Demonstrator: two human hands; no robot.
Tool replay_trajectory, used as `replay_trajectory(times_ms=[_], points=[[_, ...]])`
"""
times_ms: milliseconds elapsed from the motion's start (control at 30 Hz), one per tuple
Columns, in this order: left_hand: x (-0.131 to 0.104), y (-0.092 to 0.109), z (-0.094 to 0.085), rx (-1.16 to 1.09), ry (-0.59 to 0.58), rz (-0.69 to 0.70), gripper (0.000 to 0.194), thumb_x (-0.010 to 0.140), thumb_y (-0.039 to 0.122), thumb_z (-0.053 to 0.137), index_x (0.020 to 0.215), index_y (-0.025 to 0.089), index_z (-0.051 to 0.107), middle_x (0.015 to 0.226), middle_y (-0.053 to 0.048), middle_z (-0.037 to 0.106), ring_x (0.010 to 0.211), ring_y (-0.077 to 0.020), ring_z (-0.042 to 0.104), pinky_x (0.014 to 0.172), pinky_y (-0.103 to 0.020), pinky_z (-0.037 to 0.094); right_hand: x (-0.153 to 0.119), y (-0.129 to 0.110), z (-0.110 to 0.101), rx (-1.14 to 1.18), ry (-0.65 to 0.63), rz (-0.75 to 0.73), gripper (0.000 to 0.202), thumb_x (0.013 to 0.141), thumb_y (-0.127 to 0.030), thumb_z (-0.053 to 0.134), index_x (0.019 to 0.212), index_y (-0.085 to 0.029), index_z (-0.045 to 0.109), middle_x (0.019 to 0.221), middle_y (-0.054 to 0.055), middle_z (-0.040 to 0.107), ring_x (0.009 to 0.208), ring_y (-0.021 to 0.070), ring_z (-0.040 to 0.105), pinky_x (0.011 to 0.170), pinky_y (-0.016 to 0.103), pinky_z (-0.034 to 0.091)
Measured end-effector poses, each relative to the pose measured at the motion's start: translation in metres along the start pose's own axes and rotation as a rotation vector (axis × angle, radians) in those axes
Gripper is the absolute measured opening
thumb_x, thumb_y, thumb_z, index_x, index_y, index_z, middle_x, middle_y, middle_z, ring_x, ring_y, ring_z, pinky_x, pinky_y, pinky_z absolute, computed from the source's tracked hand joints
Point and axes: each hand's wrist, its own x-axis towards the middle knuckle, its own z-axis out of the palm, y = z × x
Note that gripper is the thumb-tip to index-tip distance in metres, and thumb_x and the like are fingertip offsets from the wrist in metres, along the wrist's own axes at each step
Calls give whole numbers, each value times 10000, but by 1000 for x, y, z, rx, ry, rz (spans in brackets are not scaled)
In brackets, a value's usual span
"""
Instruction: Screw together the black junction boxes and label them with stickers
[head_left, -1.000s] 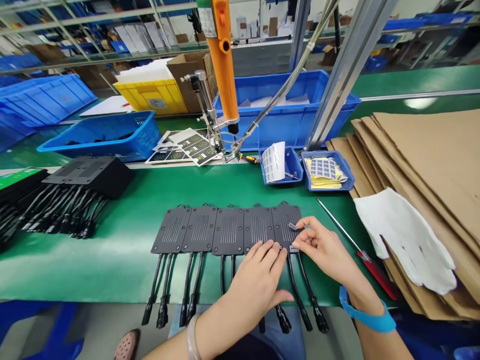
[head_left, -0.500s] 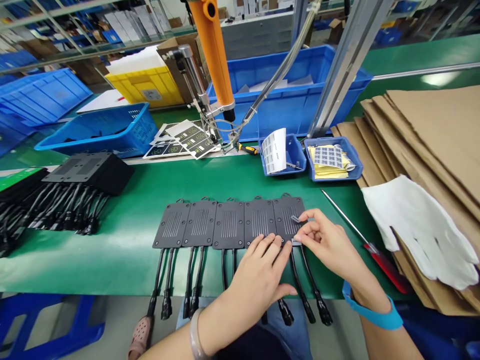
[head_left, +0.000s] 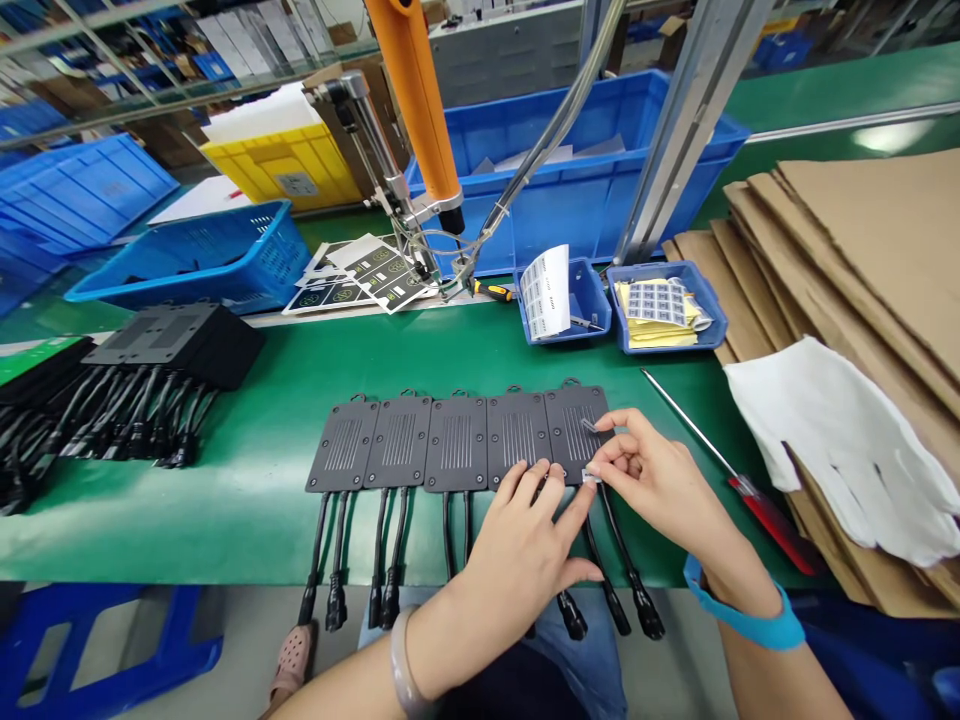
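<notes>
Several flat black boxes (head_left: 457, 430) with ribbed lids and corner screws lie side by side in a row, their short black cables (head_left: 336, 570) hanging over the table's front edge. My left hand (head_left: 517, 550) lies with fingers spread across the lower edges of the right-hand boxes. Its index fingertip touches a small white label (head_left: 588, 476) at the lower corner of the rightmost box (head_left: 571, 405). My right hand (head_left: 652, 480) pinches at that label with thumb and index finger. A thin greyish piece (head_left: 589, 425) sticks out from its upper fingers; its kind is unclear.
A red-handled screwdriver (head_left: 772, 525) lies to the right, beside cardboard sheets (head_left: 870, 230) with a white glove (head_left: 832, 450) on top. Two small blue bins (head_left: 667, 345) hold label sheets. An orange power screwdriver (head_left: 420, 110) hangs overhead. More black boxes (head_left: 172, 345) are stacked left.
The view has shifted slightly. Both hands stay at the rightmost box, and the left index fingertip now presses by the label's lower edge.
</notes>
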Motion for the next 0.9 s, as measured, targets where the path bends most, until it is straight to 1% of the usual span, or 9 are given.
replay_trajectory(times_ms=[67,200,333,433,533,633,700,767,900], points=[[1,1,-1,3,-6,-6,895,664,694,734,1351,165,511,1240,-168,620,1178,-347,579,1007,-512,489,-3,0,-1,-1,30,-19,347,869,-284,595,1190,-269,463,815,-39,699,629,136,595,596,276,484],[2,2,-4,-11,-8,-12,884,645,673,768,1329,171,522,1241,-160,622,1171,-351,584,993,-518,503,-14,1,-1,-122,203,-172,337,939,-280,515,1270,-267,450,1021,2,708,762,143,638,694,290,518],[1,0,-4,-60,10,-27,791,687,535,825,1266,80,538,1245,-163,633,1163,-339,589,1025,-493,496,-27,8,0,-378,123,-424,337,983,-194,442,1317,-242,431,1094,12,712,1044,183,610,876,350,474],[1,-5,-9,-126,16,-15,629,773,412,794,1227,56,543,1244,-160,640,1172,-329,586,1044,-480,487,-33,14,-1,-570,127,-542,317,976,-144,434,1270,-243,497,1251,32,654,1093,207,578,925,405,427],[-4,-15,-18,-254,0,-2,620,845,357,730,1321,63,464,1296,-163,615,1211,-310,570,1065,-463,476,-33,10,-4,-508,238,-470,336,967,-177,468,1297,-234,486,1104,32,705,1051,219,593,925,420,428],[-18,-31,-27,-387,5,-64,639,901,341,660,1417,115,359,1365,-149,562,1266,-272,532,1072,-428,479,-27,-7,-2,-203,290,-264,220,967,-292,493,1174,-257,558,986,19,694,961,196,619,823,360,481],[-31,-40,-29,-381,30,-153,581,924,338,622,1411,143,373,1352,-150,551,1258,-279,528,1055,-451,489,-19,-18,3,-56,227,-194,149,954,-359,504,983,-266,617,995,23,660,961,192,608,814,352,486],[-44,-46,-28,-335,51,-219,507,940,330,590,1378,143,416,1307,-157,562,1224,-294,542,1031,-480,501,-10,-27,12,-20,125,-180,193,933,-385,517,842,-260,633,1008,35,629,1017,214,573,874,389,467],[-63,-47,-20,-301,84,-182,436,969,310,533,1355,127,446,1299,-156,579,1243,-291,534,1059,-499,484,5,-33,32,-128,-31,-156,224,922,-356,513,787,-240,647,1068,70,585,1080,260,496,930,461,428]])
